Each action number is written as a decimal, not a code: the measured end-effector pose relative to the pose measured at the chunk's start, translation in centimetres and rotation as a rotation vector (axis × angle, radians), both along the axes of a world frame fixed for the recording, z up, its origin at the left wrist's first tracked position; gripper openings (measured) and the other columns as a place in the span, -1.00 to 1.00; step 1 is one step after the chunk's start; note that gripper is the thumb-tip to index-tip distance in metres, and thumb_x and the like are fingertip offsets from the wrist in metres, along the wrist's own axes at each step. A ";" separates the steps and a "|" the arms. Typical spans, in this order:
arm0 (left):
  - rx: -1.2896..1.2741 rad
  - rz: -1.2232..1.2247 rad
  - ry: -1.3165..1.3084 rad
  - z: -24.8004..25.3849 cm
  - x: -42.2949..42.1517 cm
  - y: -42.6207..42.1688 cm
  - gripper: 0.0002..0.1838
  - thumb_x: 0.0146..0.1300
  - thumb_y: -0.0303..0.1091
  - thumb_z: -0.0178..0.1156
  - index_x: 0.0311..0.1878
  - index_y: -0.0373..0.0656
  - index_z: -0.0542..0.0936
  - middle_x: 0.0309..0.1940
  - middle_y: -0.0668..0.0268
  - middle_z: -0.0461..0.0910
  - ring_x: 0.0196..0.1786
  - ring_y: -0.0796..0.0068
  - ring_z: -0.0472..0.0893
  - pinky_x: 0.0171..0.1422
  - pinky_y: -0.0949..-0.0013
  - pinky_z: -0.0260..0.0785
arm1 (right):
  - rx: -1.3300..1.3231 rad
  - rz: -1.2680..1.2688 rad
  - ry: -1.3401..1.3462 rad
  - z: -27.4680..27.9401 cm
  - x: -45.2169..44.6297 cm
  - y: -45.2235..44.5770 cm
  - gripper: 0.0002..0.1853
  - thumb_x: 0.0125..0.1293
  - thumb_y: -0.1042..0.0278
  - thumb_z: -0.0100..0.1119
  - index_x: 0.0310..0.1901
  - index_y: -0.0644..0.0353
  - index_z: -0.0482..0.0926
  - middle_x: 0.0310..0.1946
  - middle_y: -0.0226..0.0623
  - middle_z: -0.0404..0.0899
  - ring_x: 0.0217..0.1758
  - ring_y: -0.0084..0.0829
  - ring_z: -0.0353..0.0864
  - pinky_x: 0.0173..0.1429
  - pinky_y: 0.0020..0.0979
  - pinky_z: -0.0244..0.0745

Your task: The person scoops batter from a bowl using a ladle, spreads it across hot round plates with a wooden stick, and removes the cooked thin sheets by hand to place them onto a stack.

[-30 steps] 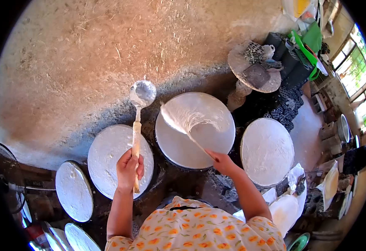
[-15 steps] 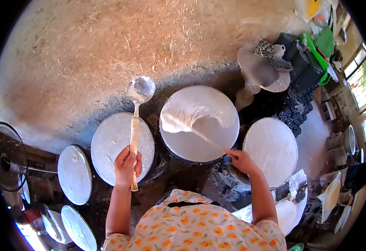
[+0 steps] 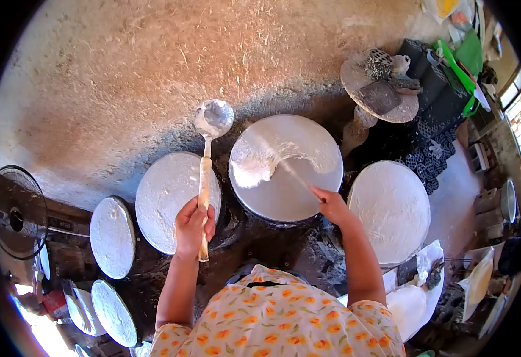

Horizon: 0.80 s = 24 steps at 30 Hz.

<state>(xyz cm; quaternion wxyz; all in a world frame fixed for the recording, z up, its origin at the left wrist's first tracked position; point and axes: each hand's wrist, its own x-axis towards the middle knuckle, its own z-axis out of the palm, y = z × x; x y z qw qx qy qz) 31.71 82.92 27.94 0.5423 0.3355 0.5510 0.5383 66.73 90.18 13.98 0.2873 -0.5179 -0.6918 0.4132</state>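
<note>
My left hand (image 3: 190,227) is wrapped round the pale handle of a ladle (image 3: 205,169), held upright over the gap between two round white surfaces. The ladle's bowl is coated in white paste. In my right hand (image 3: 333,206) is a thin-handled spreading tool (image 3: 296,175), its far end smeared by motion. That end is over the large round pan (image 3: 275,205) in the middle. A thick white batter (image 3: 253,171) lies in a curved band on the left and upper part of the pan.
White-coated rounds stand to the left (image 3: 174,196) and right (image 3: 389,211) of the pan. Smaller white discs (image 3: 112,238) and a fan (image 3: 16,211) are further left. Dark perforated briquettes (image 3: 424,160) are piled at right. An earthen wall (image 3: 153,71) rises behind.
My right hand has moved up and slightly left with the tool, whose end has swept towards the top of the pan. The view has shifted a little; the ladle stays held upright.
</note>
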 end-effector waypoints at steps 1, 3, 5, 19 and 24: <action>-0.006 -0.024 -0.019 0.1 0.0 0.0 -0.85 0.35 -0.44 -0.09 -0.20 -0.31 0.44 -0.52 0.35 0.41 -0.69 0.70 0.30 -0.73 0.59 0.14 | -0.021 0.066 -0.034 -0.3 -0.3 0.1 -0.44 0.05 0.65 -0.10 0.14 0.09 0.51 -0.19 0.03 0.60 -0.24 -0.31 0.58 -0.05 -0.45 0.43; -0.019 -0.007 0.015 1.0 0.3 -0.6 -0.82 0.35 -0.45 -0.15 -0.34 -0.27 0.42 -0.67 0.36 0.33 -0.74 0.65 0.27 -0.68 0.57 0.16 | -0.246 0.161 -0.128 4.8 1.4 -2.5 -0.43 0.06 0.66 -0.09 0.16 0.06 0.50 -0.14 -0.03 0.63 -0.25 -0.35 0.55 -0.04 -0.43 0.43; -0.006 -0.007 0.093 0.7 -0.5 -1.6 -0.82 0.34 -0.46 -0.14 -0.35 -0.28 0.41 -0.63 0.35 0.35 -0.73 0.66 0.28 -0.69 0.57 0.18 | -0.425 0.177 -0.138 5.3 5.1 -4.5 -0.41 0.05 0.67 -0.07 0.18 0.06 0.49 -0.09 -0.11 0.65 -0.15 -0.40 0.59 0.03 -0.45 0.42; -0.004 -0.126 0.007 0.3 -1.6 -1.6 -0.84 0.36 -0.45 -0.13 -0.29 -0.28 0.44 -0.63 0.36 0.36 -0.73 0.67 0.27 -0.72 0.58 0.15 | -0.634 -0.250 -0.076 3.9 4.9 -16.6 -0.44 0.08 0.64 0.01 0.16 0.03 0.54 -0.20 -0.37 0.65 -0.29 -0.62 0.49 -0.15 -0.57 0.42; 0.042 -0.278 -0.053 0.4 -4.1 -2.1 -0.83 0.36 -0.45 -0.15 -0.32 -0.26 0.43 -0.70 0.38 0.32 -0.77 0.68 0.23 -0.73 0.59 0.11 | -0.180 -0.384 0.087 3.1 -9.4 -17.9 -0.49 0.09 0.65 0.05 0.08 -0.04 0.61 -0.45 -0.34 0.58 -0.45 -0.52 0.50 -0.34 -0.45 0.43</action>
